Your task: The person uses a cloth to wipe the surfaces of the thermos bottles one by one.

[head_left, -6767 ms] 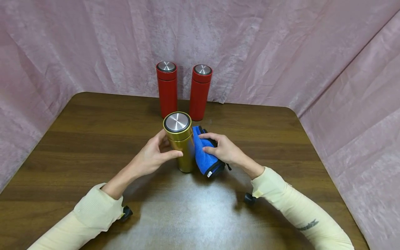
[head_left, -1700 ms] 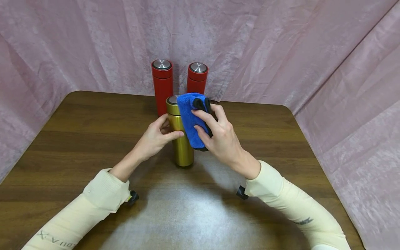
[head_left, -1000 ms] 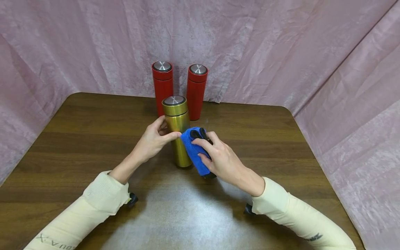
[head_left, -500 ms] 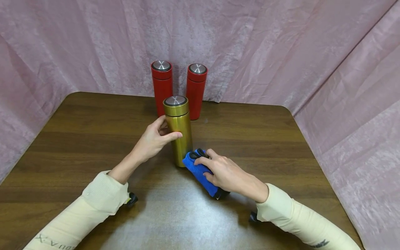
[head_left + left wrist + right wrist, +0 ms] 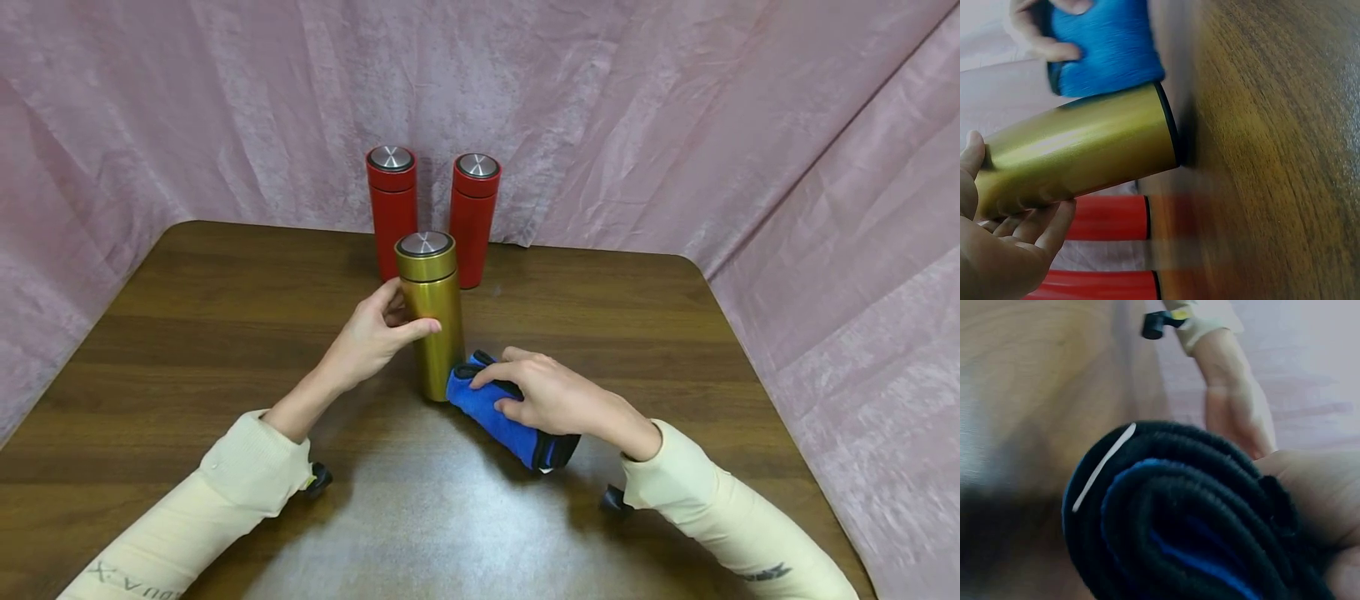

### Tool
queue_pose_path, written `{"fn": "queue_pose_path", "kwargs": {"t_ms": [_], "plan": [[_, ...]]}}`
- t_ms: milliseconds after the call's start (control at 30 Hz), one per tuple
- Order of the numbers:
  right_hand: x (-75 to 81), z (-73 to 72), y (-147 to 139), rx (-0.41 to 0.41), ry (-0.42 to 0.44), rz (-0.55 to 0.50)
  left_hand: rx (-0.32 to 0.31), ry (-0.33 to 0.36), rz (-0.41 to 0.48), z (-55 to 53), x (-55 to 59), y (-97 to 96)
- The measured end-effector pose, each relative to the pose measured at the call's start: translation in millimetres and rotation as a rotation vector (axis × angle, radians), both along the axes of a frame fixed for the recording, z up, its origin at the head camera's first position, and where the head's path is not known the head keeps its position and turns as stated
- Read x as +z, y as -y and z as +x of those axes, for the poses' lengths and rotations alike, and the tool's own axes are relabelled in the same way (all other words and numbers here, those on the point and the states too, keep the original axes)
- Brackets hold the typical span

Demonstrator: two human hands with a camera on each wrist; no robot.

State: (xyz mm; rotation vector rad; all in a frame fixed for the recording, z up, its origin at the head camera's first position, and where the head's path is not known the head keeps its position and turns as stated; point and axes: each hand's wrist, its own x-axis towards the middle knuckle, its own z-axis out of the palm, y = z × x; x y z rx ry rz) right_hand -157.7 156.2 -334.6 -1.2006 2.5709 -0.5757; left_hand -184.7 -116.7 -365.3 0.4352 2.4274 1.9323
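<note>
A gold thermos bottle [image 5: 438,342] with a steel-topped lid stands upright on the table. My left hand [image 5: 367,337] grips its left side, thumb across the front; the left wrist view shows the fingers [image 5: 1054,228] curled behind it. My right hand [image 5: 555,396] holds a folded blue cloth [image 5: 495,412] with black edging, its end touching the bottle's lower right side near the base. In the right wrist view the cloth [image 5: 1172,506] shows its rolled layers and a white tag, and hides the bottle.
Two red thermos bottles [image 5: 392,217] [image 5: 474,221] stand behind the gold one, near the back edge of the wooden table [image 5: 225,350]. Pink curtains [image 5: 600,125] hang behind and on both sides of the table.
The cloth went from beside the gold bottle's upper part down to its base, the right hand moving down with it. The left hand keeps its grip, and the bottle stays nearly in place.
</note>
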Motion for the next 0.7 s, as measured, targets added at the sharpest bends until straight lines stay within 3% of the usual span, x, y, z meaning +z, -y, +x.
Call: {"fn": "queue_pose_path", "kwargs": {"t_ms": [400,700], "plan": [[53.3,-10.9,-2,-0.098,-0.062,-0.21,-0.017,-0.021,-0.011,2.3,2.1,-2.8],[69.6,-13.8,0,-0.126,-0.219,-0.438,-0.016,-0.031,-0.015,2.6,2.3,-3.2]]}}
